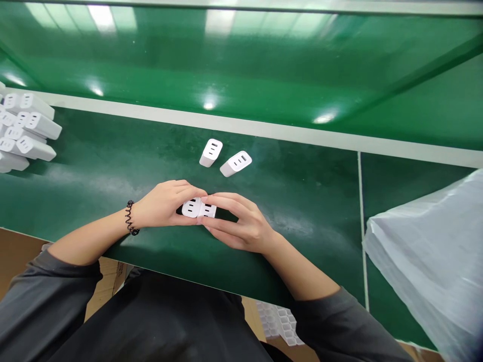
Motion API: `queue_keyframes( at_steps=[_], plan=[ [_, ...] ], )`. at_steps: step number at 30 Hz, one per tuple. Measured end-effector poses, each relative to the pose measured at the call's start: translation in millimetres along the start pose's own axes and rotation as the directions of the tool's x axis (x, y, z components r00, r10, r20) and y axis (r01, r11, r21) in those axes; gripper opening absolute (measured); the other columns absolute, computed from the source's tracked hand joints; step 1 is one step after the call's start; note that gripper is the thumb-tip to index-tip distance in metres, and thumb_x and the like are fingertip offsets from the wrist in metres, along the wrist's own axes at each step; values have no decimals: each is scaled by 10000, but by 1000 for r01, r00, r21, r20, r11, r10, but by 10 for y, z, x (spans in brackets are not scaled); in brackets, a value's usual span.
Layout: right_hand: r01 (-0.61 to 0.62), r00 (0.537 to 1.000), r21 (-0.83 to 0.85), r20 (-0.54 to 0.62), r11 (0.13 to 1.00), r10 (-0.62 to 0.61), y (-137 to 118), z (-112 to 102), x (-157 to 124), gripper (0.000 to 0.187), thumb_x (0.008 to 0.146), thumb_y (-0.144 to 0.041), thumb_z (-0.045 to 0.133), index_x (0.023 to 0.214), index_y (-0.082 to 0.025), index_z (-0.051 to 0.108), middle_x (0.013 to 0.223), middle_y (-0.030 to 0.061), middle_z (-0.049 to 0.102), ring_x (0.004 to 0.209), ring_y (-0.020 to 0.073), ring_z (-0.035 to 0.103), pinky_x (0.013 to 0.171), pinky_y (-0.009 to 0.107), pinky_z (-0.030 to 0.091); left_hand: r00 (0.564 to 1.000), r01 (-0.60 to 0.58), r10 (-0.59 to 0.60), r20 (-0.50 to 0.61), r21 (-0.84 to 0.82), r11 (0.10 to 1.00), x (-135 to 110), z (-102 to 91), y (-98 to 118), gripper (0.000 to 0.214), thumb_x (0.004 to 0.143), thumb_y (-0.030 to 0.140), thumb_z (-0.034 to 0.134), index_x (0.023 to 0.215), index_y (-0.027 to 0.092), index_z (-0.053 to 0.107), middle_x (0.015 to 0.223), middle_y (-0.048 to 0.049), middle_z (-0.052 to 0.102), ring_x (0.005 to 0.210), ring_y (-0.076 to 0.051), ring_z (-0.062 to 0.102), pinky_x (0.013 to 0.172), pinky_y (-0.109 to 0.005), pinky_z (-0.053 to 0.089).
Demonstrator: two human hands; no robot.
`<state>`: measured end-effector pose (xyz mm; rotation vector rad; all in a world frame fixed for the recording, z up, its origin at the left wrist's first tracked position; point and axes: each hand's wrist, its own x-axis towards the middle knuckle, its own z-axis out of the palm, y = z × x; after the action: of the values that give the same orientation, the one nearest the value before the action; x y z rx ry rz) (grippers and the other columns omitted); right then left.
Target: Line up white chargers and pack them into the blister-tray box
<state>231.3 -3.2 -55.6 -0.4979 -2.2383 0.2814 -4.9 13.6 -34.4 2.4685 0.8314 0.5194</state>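
Two white USB chargers are held side by side above the green table, their port faces turned up. My left hand (169,203), with a black coiled band at the wrist, closes its thumb and fingers around the left charger (190,207). From the other side my right hand (241,221) pinches the right charger (208,210) between thumb and fingers. The two chargers touch, and fingertips of both hands meet at the seam. Just beyond the hands stand two more white chargers, one upright-leaning charger (211,152) and another tilted charger (236,163), slightly apart.
Many white chargers (35,125) are stacked at the left on the green table (302,201). A translucent plastic bag (433,241) lies at the right. A pale ledge (264,129) and green panel run along the back. Clear plastic trays (281,322) sit below the front edge.
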Motion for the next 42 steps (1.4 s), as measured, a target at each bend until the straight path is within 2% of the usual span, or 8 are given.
queue_keyframes(
  at_steps=[5,10,14,18,26,31,34,42],
  plan=[
    [-23,1000,-20,-8,1000,23,19,27,-4,320,846,-180,704,1153,-237,632,1223,117,624,1079,252,641,840,412,630,999,-30,30,-24,16,999,-4,4,-5,438,934,527,595,1169,159,568,1007,-66,714,875,-180,670,735,-297,537],
    [-150,989,74,13,986,149,43,32,1,489,856,-282,711,1305,-230,523,1216,133,624,1068,256,658,830,422,624,998,-46,48,-42,34,998,-7,20,-6,438,938,529,586,1168,157,561,1012,-74,712,856,-172,670,700,-284,540],
    [-203,979,134,52,970,198,50,33,2,595,843,-291,715,1372,-218,452,1200,139,641,1047,257,669,806,421,625,982,-120,134,-134,110,987,-10,42,-25,429,932,504,612,1171,151,565,993,-70,719,875,-175,679,717,-285,554],
    [-202,979,133,16,970,202,48,38,2,641,832,-247,720,1399,-200,424,1205,150,644,1079,264,661,834,428,624,961,-145,177,-211,156,977,-6,51,-38,388,933,461,630,1187,175,566,1029,-56,730,924,-176,685,777,-293,568],
    [-215,977,112,14,970,215,48,35,0,592,862,-255,684,1401,-247,440,1227,122,640,1069,254,668,828,420,629,956,-137,171,-238,154,979,2,46,-29,370,928,440,640,1186,184,571,1026,-44,736,923,-175,688,784,-293,569],
    [-220,975,105,13,970,220,42,41,-9,548,872,-229,675,1380,-216,472,1214,131,650,1074,240,674,835,384,631,984,-28,46,-174,100,995,-2,21,-10,385,924,480,623,1165,182,584,989,-39,735,839,-161,687,715,-271,539],
    [-200,980,43,7,979,200,35,45,-23,481,888,-211,652,1347,-244,514,1213,116,644,1051,231,678,820,376,632,992,46,-36,-124,77,996,-6,16,-11,402,922,517,603,1155,189,601,944,-34,730,802,-156,680,686,-261,520],
    [-97,995,6,22,995,97,23,50,-31,352,891,-137,638,1223,-254,619,1253,117,588,1134,251,634,864,402,628,992,82,-76,-104,53,995,-11,15,-7,409,918,524,602,1153,190,611,938,-37,720,814,-161,676,693,-261,520]
  ],
)
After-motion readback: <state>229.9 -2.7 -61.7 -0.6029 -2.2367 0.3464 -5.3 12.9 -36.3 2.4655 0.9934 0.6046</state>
